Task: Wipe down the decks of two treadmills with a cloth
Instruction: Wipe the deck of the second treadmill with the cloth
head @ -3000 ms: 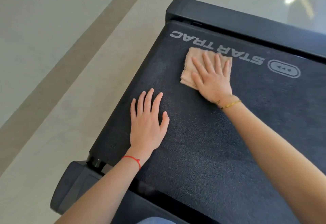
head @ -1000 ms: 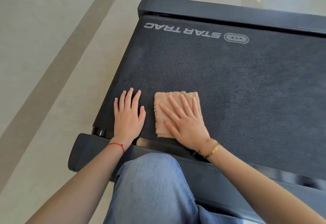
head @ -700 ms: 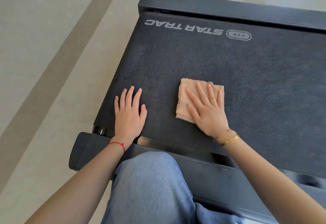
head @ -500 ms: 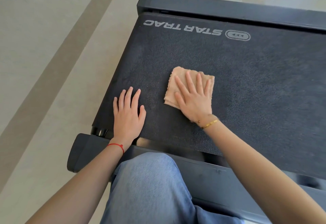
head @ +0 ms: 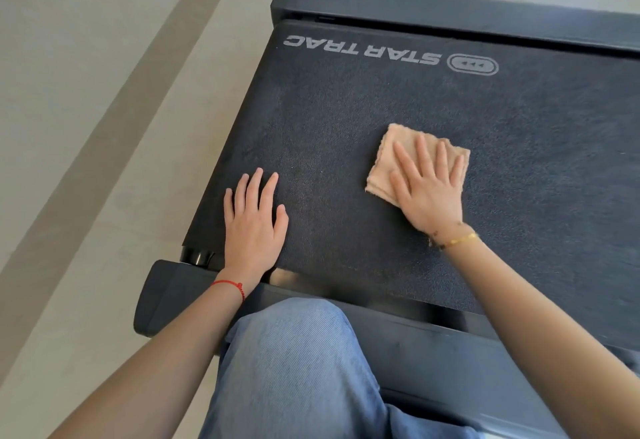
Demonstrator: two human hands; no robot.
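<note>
Head view, looking down onto the treadmill deck (head: 346,120), a dark textured belt. Landmark: the STAR TRAC logo (head: 363,50) printed along the belt's far end.

Cloth (head: 388,165): tan, folded to a rough square, lying flat on the belt, nearer the camera than the logo and roughly below its oval badge end.

Right hand (head: 429,193): palm down on the cloth, fingers (head: 421,151) straight and spread, pressing it to the belt; nothing is curled round it. Gold bracelet (head: 457,240) at that wrist.

Left hand (head: 254,227): flat on the bare belt, well apart from the cloth, below the logo's other end and near the belt's close edge. Fingers straight, together, holding nothing. Red string bracelet (head: 230,285) at that wrist.

Black end frame (head: 166,296) runs along the close edge. A knee in blue jeans (head: 298,362) lies in front of it. Pale floor (head: 86,92) with a darker stripe beside the deck.
</note>
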